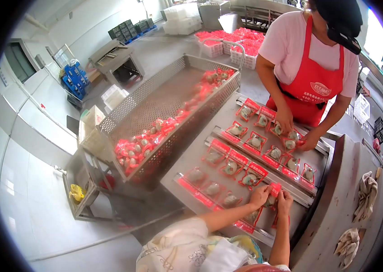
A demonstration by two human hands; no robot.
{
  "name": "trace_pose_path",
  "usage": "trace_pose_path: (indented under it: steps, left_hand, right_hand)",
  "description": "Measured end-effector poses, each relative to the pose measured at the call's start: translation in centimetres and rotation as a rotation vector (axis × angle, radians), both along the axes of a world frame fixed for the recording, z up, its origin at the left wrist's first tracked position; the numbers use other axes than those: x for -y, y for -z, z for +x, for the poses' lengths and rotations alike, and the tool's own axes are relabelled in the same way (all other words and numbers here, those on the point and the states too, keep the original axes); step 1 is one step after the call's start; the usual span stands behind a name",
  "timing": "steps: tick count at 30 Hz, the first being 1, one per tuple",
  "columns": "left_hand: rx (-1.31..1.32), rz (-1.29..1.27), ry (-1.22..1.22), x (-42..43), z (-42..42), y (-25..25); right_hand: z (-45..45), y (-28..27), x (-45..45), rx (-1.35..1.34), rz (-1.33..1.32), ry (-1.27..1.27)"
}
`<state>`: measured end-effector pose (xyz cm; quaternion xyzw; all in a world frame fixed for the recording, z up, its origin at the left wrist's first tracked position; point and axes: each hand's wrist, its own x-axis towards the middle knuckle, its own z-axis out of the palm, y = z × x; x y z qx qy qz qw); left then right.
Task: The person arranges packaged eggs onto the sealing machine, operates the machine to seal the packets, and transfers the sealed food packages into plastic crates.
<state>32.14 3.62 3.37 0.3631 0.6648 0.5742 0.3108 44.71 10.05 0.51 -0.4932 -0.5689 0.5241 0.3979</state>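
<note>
Steel worktop (191,156) is leaving a bare strip along its edge beside the perforated cart (141,109). Forearms are reaching over the near edge; left hand (259,196) and right hand (284,202) are pinching one red-topped packet (271,200) among other packets (231,167).

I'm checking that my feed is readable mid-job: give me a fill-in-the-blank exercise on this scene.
The packet between the left hand and right hand has clear and ____ wrapping.
The long basket stands to the person's ____.
The co-worker across the table wears a red ____.
Missing words: red; left; apron.
</note>
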Motion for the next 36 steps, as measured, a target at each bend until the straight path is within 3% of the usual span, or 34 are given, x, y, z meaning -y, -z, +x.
trace_pose_path:
  steps: [2, 6, 7, 9, 10, 11, 12, 14, 15, 16, 18, 22, 26, 29, 30, 33, 34, 36]
  left_hand:
    - [0.008, -0.053, -0.002, -0.2, -0.7, -0.1]
    - [0.182, -0.161, -0.018, -1.2, -0.7, 0.5]
    - [-0.102, -0.056, -0.015, -1.9, -0.8, 3.6]
    - [-0.923, 0.038, 0.015, -2.2, -1.3, 11.2]
    - [-0.803, -0.013, 0.044, -1.6, -1.4, 10.4]
    - [-0.551, -0.113, 0.089, -0.6, -1.8, 8.3]
    - [-0.331, -0.218, 0.108, 0.0, -1.9, 6.4]
    - [-0.031, -0.383, 0.118, 0.4, -1.7, 5.1]
    - [0.070, -0.432, 0.116, 0.2, -1.8, 5.0]
    - [0.335, -0.529, 0.031, -0.3, -2.3, 5.8]
    - [0.475, -0.444, 0.089, -0.3, -3.3, 10.4]
    - [0.785, -0.630, -0.127, -1.0, -2.4, 2.0]
    - [0.826, -0.567, -0.137, -1.7, -2.4, -0.2]
    - [0.468, -0.290, 0.000, -0.9, -1.6, 2.1]
    - [0.356, -0.282, -0.041, -0.1, -0.7, -0.3]
    - [-0.364, -0.039, 0.092, 2.8, 0.4, -1.5]
    - [-0.451, 0.028, 0.122, 3.1, 0.5, -2.5]
    - [-0.706, 0.077, 0.318, 3.2, -0.1, -3.1]
  right_hand:
    - [0.6, -0.3, -0.2, -0.046, -0.120, 0.079]
    - [0.7, -0.7, -0.5, 0.123, -0.040, 0.157]
    - [0.7, -1.2, -0.9, 0.329, 0.063, 0.102]
    - [0.9, -1.0, -1.5, 0.660, 0.199, 0.001]
    - [1.2, 0.1, -1.6, 0.789, 0.222, -0.045]
    - [0.9, -1.6, -1.3, 0.617, 0.119, -0.160]
    - [0.9, -2.6, -1.4, 0.655, -0.161, -0.240]
    - [1.1, -0.3, -1.2, 0.748, 0.123, -0.152]
    - [0.7, -1.6, -0.8, 0.796, -0.044, -0.126]
    - [0.6, -1.2, -0.7, 0.772, -0.079, -0.098]
    - [0.3, -1.0, -0.6, 0.690, -0.170, -0.057]
    - [-0.8, -2.8, 0.0, 0.686, -0.098, 0.043]
    - [-1.4, -2.2, 0.8, 0.567, -0.038, 0.213]
    - [-0.9, -0.9, 0.7, 0.371, -0.109, 0.288]
    - [-0.5, 1.1, 0.3, 0.377, -0.098, 0.275]
    - [0.2, 0.5, 0.1, -0.004, -0.353, 0.190]
    - [0.3, -0.3, 0.4, -0.192, -0.454, 0.165]
    - [0.5, -1.2, 1.0, -0.169, -0.368, 0.160]
